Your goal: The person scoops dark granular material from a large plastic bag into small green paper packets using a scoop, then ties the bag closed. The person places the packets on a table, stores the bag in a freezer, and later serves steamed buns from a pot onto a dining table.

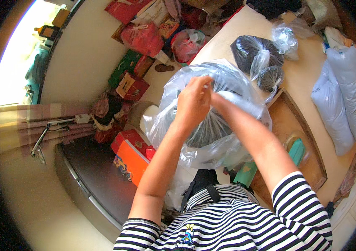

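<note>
A large clear plastic bag (234, 144) with dark, bulky contents is in front of my body. Its film is pulled into folds that fan out from a gathered neck under my hands. My left hand (194, 95) is closed at this neck, knuckles up. Close against it, my right hand (213, 94) also grips the gathered film; its fingers are mostly hidden behind the left hand. Loose film from the bag spreads out all around both wrists.
On the pale bed surface (303, 88) lie a tied bag with dark contents (250, 53), a smaller one (271, 78) and pale-blue bedding (350, 97). A wooden board (300, 125) is at right. Left are an orange-red box (131, 160), a dark cabinet (99, 175) and red bags (141, 39).
</note>
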{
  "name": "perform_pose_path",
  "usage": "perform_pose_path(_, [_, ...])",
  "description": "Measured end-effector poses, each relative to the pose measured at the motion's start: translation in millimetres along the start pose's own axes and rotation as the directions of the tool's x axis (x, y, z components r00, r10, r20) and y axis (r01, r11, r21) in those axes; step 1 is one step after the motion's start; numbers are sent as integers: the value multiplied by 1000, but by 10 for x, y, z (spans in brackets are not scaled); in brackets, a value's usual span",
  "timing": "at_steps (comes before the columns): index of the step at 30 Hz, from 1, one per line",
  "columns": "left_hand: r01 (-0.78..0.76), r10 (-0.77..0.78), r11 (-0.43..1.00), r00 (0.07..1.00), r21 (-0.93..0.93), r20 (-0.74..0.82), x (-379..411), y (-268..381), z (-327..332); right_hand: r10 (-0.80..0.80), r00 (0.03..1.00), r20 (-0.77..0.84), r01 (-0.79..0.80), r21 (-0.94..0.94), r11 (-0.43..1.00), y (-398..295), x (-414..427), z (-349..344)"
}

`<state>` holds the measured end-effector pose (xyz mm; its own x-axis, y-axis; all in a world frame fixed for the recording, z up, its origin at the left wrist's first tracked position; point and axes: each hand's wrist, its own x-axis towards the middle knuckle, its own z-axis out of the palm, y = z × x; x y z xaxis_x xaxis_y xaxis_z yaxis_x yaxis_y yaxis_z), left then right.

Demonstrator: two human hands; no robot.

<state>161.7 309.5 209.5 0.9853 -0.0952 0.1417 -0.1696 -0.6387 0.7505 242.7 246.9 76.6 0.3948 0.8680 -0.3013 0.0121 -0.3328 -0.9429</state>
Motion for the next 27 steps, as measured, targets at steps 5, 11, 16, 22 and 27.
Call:
perform_pose_path(5, [-28, 55, 979, 990, 202, -132, -564, -489, 660, 175, 983, 60, -185, 261, 947, 113, 123, -380])
perform_pose_path(11, [203, -202, 977, 979, 64, -27, -528, -605, 863, 67, 983, -173, 128, 892, 433, 369, -259, -575])
perform_pose_path(16, [340, -632, 238, 765, -910, 120, -636, -887, 714, 584, 783, -213, 376, 911, -172, 344, -1159, -257])
perform_pose_path(22, [303, -731, -176, 597, -937, 331, -357, -838, 559, 681, 677, -278, 400, 916, -24, 53, -2290, 343])
perform_pose_path(27, [286, -734, -199, 591, -937, 336, -298, -689, 493, 590, 729, -347, 383, 921, 69, 57, -2449, 368])
